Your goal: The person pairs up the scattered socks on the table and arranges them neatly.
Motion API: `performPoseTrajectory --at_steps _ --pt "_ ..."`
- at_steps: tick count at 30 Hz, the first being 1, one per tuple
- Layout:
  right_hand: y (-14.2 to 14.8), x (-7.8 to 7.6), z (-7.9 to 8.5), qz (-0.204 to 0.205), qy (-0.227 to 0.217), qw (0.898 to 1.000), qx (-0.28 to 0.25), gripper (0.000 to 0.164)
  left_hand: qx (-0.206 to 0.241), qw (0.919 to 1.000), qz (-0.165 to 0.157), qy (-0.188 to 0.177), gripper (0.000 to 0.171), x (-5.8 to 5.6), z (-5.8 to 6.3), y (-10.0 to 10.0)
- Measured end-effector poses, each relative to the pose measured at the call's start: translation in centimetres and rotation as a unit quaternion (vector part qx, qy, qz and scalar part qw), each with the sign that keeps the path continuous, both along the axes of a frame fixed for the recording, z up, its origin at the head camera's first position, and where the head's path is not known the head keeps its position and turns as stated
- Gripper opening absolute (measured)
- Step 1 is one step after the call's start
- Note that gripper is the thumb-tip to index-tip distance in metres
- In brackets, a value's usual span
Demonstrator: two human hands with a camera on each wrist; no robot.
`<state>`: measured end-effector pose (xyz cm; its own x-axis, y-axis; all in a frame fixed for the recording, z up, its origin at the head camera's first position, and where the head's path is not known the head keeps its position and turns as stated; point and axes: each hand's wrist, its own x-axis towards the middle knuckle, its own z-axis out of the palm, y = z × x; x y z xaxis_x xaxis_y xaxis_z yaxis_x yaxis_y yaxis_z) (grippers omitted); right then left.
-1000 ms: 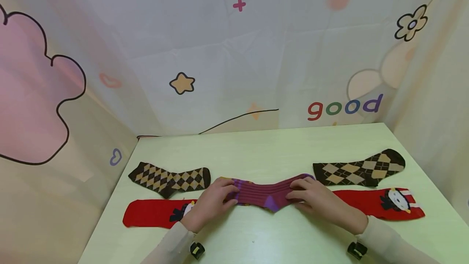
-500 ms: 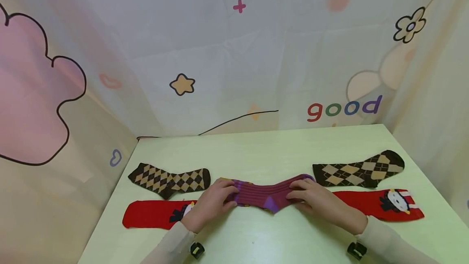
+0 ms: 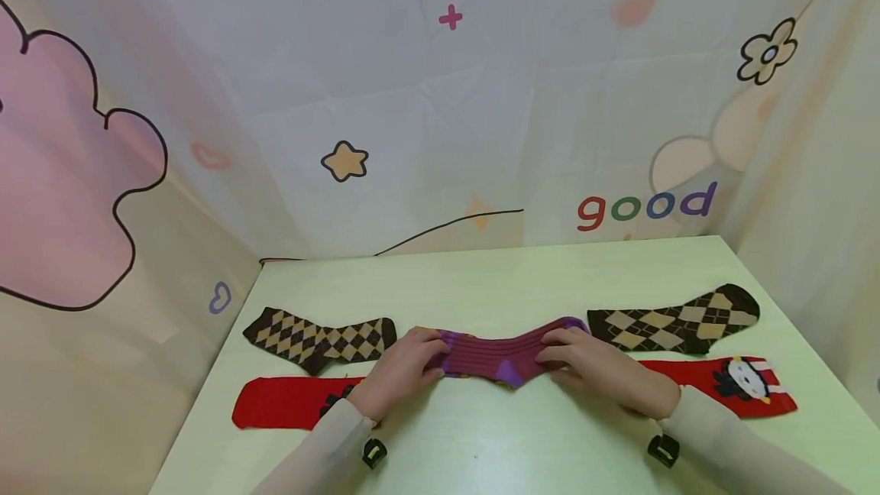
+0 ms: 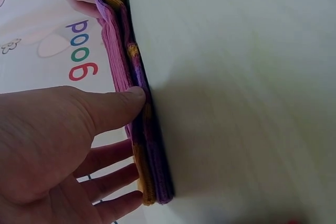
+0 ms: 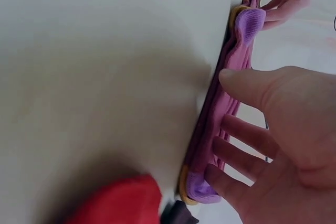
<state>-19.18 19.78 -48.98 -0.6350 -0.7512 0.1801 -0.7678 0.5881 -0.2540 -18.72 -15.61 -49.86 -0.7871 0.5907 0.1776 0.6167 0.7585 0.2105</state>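
Lower centre, left hand (image 3: 406,365): not clenched; fingers relaxed, thumb and fingertips touching left end of magenta sock.
Lower centre-right, right hand (image 3: 584,365): same loose pose, touching sock's right end.
Magenta sock (image 3: 490,355): flat between hands, mid-bench; yellow-purple layer (image 4: 156,169) beneath, left wrist view.
Left of frame: argyle sock (image 3: 344,341) above red sock (image 3: 278,403).
Right of frame: larger argyle sock (image 3: 674,321) above second red sock (image 3: 722,386).
Bench (image 3: 454,285): pale green.
Upper frame: printed curtain (image 3: 392,75).

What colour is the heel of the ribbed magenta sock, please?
The heel is purple, showing best in the head view.
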Motion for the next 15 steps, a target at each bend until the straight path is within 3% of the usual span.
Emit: performPoseTrajectory --at_steps 5,15 --pt "0.0 -1.0 0.5 0.003 -0.024 0.999 0.023 0.028 -0.016 0.9998 0.008 -0.010 0.028 -0.8 0.2 0.2" --pt "-0.3 -2.9 1.2 0.013 -0.022 0.998 0.052 0.028 -0.045 0.9987 0.018 -0.018 0.026 -2.8 0.7 0.9"
